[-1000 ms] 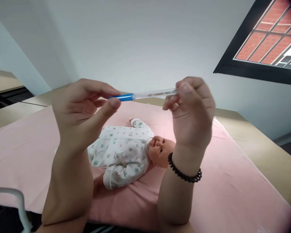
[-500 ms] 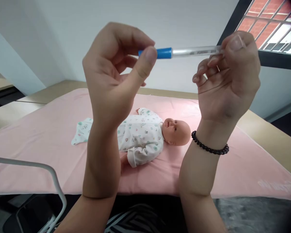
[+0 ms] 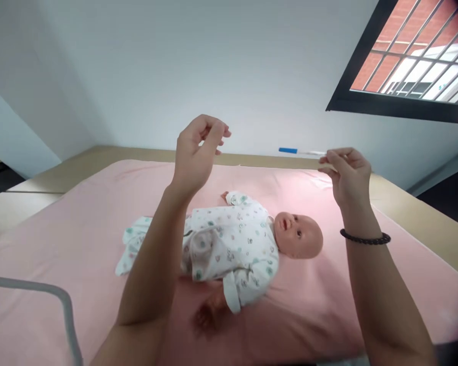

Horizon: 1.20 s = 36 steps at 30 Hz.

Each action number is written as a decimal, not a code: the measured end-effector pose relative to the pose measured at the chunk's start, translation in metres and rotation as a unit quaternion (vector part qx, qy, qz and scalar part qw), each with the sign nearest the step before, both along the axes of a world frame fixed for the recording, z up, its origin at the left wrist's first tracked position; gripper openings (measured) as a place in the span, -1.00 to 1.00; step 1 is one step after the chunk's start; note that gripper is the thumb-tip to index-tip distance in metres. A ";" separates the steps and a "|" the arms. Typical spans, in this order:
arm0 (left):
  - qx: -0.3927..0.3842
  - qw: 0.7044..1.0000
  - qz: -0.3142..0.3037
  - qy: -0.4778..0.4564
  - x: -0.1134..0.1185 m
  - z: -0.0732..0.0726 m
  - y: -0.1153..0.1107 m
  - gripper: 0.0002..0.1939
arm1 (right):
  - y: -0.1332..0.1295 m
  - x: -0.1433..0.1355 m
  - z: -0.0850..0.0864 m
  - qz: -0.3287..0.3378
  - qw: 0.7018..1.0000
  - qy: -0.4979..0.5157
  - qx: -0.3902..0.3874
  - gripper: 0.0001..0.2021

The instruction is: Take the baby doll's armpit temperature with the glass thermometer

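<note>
A thin clear thermometer with a blue end (image 3: 288, 150) is held level in front of the wall. Its clear end is pinched between the thumb and fingers of my right hand (image 3: 347, 170), and the blue end points left. The markings on it are too small to read. My left hand (image 3: 198, 150) is raised to the left, apart from the thermometer, its fingers loosely curled and holding nothing. Below and between my hands a baby doll (image 3: 232, 239) lies on its back in a white printed sleepsuit, its head (image 3: 299, 235) towards the right.
A pink sheet (image 3: 80, 229) covers most of the table (image 3: 423, 218). Behind stands a pale wall (image 3: 213, 66), with a barred, dark-framed window (image 3: 385, 104) at upper right. A grey metal rail (image 3: 34, 284) curves in at lower left.
My left hand has let go of the thermometer's blue end and moved away from it. My right hand has carried the thermometer farther forward, and both arms are stretched out more.
</note>
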State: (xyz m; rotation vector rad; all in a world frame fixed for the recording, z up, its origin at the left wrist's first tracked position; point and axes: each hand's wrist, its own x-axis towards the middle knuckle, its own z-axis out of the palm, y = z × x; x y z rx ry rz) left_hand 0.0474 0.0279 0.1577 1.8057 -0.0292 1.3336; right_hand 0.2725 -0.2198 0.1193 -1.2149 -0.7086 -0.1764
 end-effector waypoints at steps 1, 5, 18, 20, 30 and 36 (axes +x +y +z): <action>0.002 1.000 -0.003 -0.003 -0.006 0.001 0.003 -0.80 | 0.001 0.012 -0.006 -0.013 1.000 0.022 -0.007 -0.79; 0.020 0.999 0.008 -0.039 -0.047 0.011 -0.003 -0.80 | -0.002 0.037 -0.019 -0.029 0.998 0.053 -0.014 -0.78; 0.162 0.980 0.115 0.010 -0.094 0.023 -0.073 -0.81 | -0.032 0.036 -0.061 0.064 0.984 0.118 -0.116 -0.74; 0.175 0.979 0.107 0.012 -0.090 0.021 -0.083 -0.82 | -0.035 0.035 -0.059 0.072 0.984 0.127 -0.104 -0.75; 0.193 0.954 0.221 0.066 -0.063 0.000 -0.034 -0.83 | -0.024 0.006 0.023 0.154 0.986 -0.055 -0.032 -0.89; 0.156 0.946 0.275 0.068 -0.067 -0.010 -0.014 -0.87 | -0.030 0.006 0.026 0.164 0.985 -0.061 0.003 -0.92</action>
